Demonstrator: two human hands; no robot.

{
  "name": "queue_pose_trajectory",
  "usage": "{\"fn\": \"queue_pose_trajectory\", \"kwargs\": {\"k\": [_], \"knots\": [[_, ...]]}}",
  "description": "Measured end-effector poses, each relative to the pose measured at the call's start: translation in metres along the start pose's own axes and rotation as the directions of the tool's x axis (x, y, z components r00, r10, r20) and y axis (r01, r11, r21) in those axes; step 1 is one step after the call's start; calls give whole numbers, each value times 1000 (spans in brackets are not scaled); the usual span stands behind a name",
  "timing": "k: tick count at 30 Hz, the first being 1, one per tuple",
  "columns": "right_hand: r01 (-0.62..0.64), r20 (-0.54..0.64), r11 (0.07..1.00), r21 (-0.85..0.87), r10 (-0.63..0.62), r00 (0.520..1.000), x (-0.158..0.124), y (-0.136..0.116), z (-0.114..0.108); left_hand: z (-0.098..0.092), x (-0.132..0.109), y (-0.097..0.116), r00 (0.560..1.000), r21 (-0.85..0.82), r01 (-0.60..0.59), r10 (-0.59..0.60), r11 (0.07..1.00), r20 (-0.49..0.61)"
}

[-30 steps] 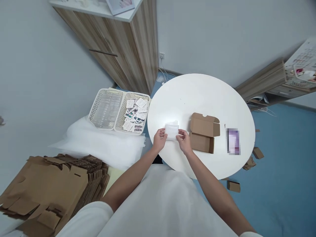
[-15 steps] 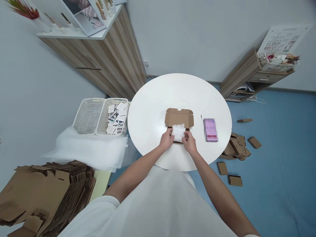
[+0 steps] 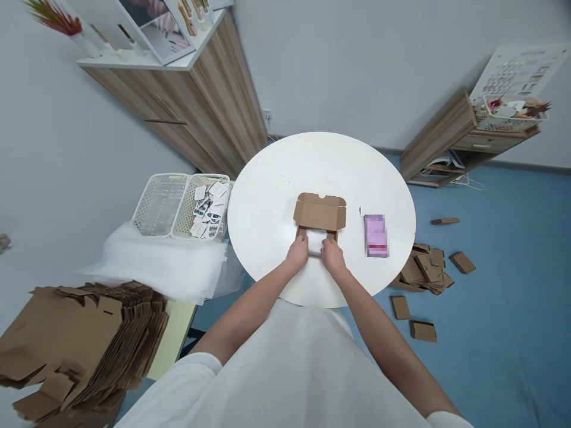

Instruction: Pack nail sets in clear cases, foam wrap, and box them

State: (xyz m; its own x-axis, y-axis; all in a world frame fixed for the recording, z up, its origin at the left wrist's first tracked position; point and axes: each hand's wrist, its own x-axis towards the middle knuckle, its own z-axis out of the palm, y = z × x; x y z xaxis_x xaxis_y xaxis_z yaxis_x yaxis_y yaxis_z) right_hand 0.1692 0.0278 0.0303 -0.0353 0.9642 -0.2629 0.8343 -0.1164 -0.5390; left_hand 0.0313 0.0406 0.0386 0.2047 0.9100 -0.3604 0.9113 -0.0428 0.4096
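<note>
A small brown cardboard box [image 3: 320, 212] stands on the white round table with its lid raised toward the far side. Inside it lies a packet wrapped in white foam sheet [image 3: 317, 242], now down within the walls. My left hand [image 3: 297, 252] is at the packet's left edge, its fingers curled over the box's side. At the right edge my right hand [image 3: 332, 254] has its fingers bent down into the box. Both hands look closed on the packet; the fingertips are partly hidden.
Right of the box lies a pink pack [image 3: 376, 236], blurred out. Two white baskets [image 3: 178, 205], one with small cards, foam sheets [image 3: 156, 261] and stacked flat cardboard [image 3: 66, 339] are on the left. Brown boxes [image 3: 423, 267] lie on the blue floor at right.
The white packet has gone down from above the box's near part into it, with both hands following. The view has shifted slightly.
</note>
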Motion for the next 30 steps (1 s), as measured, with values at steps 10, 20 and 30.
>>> {"fn": "queue_pose_trajectory", "kwargs": {"k": [10, 20, 30], "knots": [[-312, 13, 676, 667, 409, 913, 33, 49, -47, -45, 30, -43, 946, -641, 244, -324, 727, -7], [-261, 208, 512, 819, 159, 965, 54, 22, -66, -60, 45, -33, 987, -857, 155, -109, 491, 117], [-167, 168, 681, 713, 65, 984, 39, 38, -59, -60, 27, -44, 987, -797, 158, -75, 583, 140]]}}
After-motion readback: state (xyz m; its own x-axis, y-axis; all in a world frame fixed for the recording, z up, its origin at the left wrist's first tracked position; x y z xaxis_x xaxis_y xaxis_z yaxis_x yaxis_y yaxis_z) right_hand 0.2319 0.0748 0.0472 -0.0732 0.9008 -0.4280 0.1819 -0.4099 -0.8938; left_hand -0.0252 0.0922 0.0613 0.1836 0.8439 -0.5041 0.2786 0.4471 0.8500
